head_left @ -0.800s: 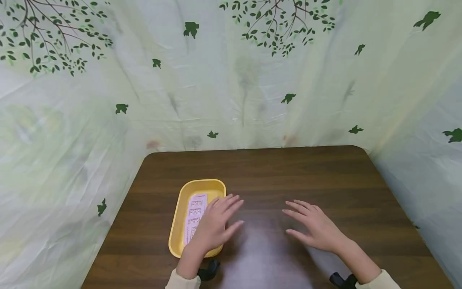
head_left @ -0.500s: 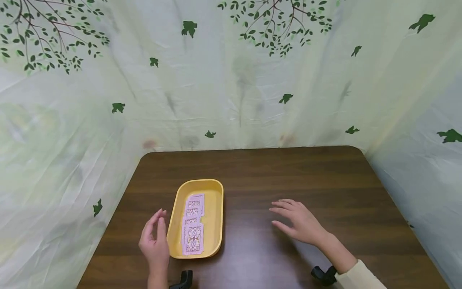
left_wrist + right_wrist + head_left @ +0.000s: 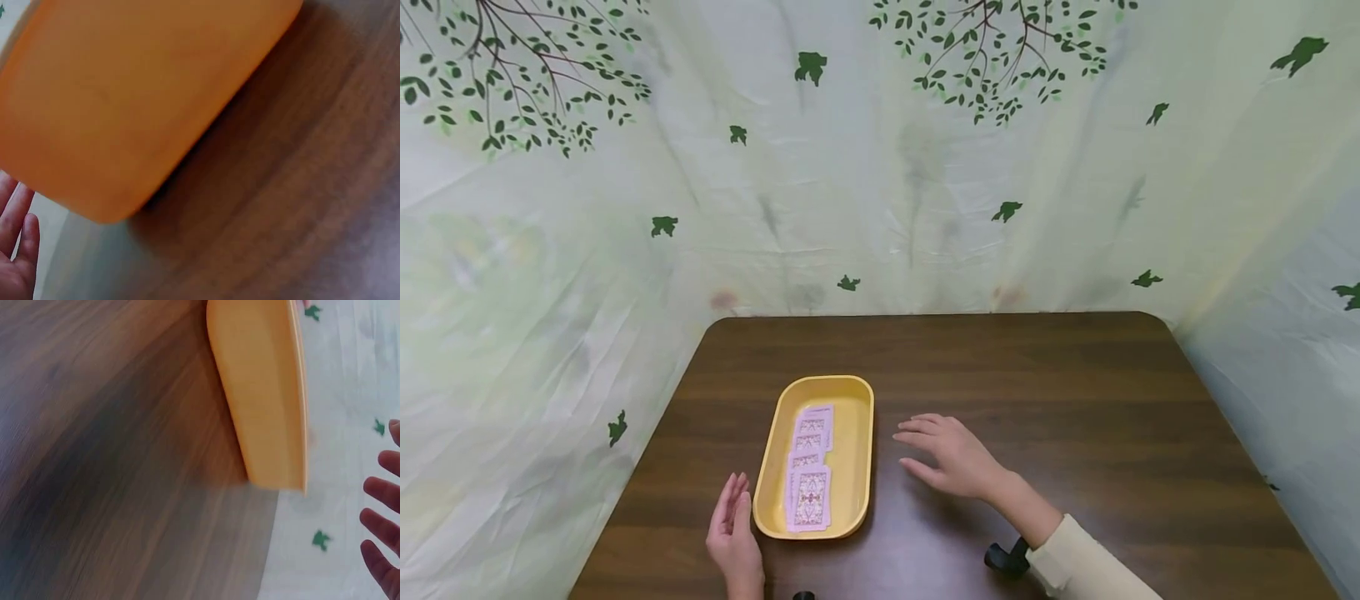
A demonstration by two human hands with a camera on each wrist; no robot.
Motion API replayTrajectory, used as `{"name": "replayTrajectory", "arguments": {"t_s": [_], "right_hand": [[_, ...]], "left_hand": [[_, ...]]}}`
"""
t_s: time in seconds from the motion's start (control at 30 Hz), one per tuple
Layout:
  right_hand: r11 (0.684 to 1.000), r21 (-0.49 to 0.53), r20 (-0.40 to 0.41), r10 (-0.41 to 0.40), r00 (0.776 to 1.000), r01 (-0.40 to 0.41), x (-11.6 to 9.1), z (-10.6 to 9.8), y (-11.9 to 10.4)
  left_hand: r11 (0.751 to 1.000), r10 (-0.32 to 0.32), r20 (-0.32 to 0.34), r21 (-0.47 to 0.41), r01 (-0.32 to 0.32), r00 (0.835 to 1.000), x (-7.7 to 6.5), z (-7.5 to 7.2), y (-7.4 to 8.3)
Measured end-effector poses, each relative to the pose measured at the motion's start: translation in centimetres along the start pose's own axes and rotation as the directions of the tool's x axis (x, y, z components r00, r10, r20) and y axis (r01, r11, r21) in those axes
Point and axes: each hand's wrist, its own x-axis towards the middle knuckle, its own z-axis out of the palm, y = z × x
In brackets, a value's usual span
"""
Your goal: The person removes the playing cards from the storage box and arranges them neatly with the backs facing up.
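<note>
A yellow tray [image 3: 852, 450] lies on the left part of the table with several pink-backed playing cards [image 3: 810, 498] in it, overlapping in a column along its left side. My left hand [image 3: 735, 533] is beside the tray's front left corner, fingers fairly straight and pointing away from me. To the right of the tray, apart from it, my right hand [image 3: 951, 458] hovers with fingers extended toward its right wall. Neither hand holds anything. The left wrist view shows the tray's outer wall [image 3: 137, 112] close up; the right wrist view shows its right side [image 3: 262, 394].
The brown wooden table [image 3: 1037, 375] has rounded far corners. Behind it and at both sides hangs a pale curtain [image 3: 925, 183] printed with leaves and branches. Dark wrist bands with camera mounts [image 3: 1007, 558] sit at the wrists.
My left hand has lifted away from over the tray to its left side, then drawn slightly nearer to me. My right hand has moved left toward the tray. The cards are uncovered.
</note>
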Motion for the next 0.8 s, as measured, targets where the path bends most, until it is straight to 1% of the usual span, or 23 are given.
{"name": "replayTrajectory", "arguments": {"t_s": [0.1,0.2,0.27,0.3,0.4,0.5,0.67,0.8], "right_hand": [[1.0,0.024,0.042,0.001,0.999,-0.002,0.9,0.8,-0.6],[0.999,0.052,0.091,0.006,0.996,-0.01,1.6,1.8,-1.2],[0.998,0.064,0.115,-0.009,0.993,0.002,1.9,2.5,-1.4],[0.998,0.064,0.123,-0.023,0.992,0.015,2.0,2.9,-1.6],[0.997,0.057,0.123,-0.066,0.99,0.059,2.2,3.9,-1.9],[0.996,0.056,0.119,-0.081,0.99,0.075,2.6,4.5,-2.2],[0.995,0.06,0.139,-0.085,0.987,0.077,3.4,5.4,-2.7],[0.997,0.036,0.149,-0.07,0.986,0.066,3.6,6.5,-2.8]], "left_hand": [[0.999,-0.011,0.02,-0.044,0.012,1.0,-0.4,-0.3,-0.5],[0.993,-0.023,0.047,-0.113,0.028,0.999,-0.9,-0.6,-0.9],[0.989,-0.025,0.067,-0.146,0.035,0.997,-1.2,-0.7,-1.2],[0.988,-0.028,0.074,-0.147,0.038,0.997,-1.5,-0.7,-1.3],[0.993,-0.018,0.101,-0.112,0.03,0.995,-2.0,-0.6,-1.5],[0.998,0.0,0.115,-0.066,0.008,0.993,-2.2,-0.3,-1.6],[1.0,0.024,0.091,-0.013,-0.023,0.996,-2.2,0.0,-1.8],[1.0,0.02,0.072,0.021,-0.021,0.997,-2.5,0.1,-2.0]]}}
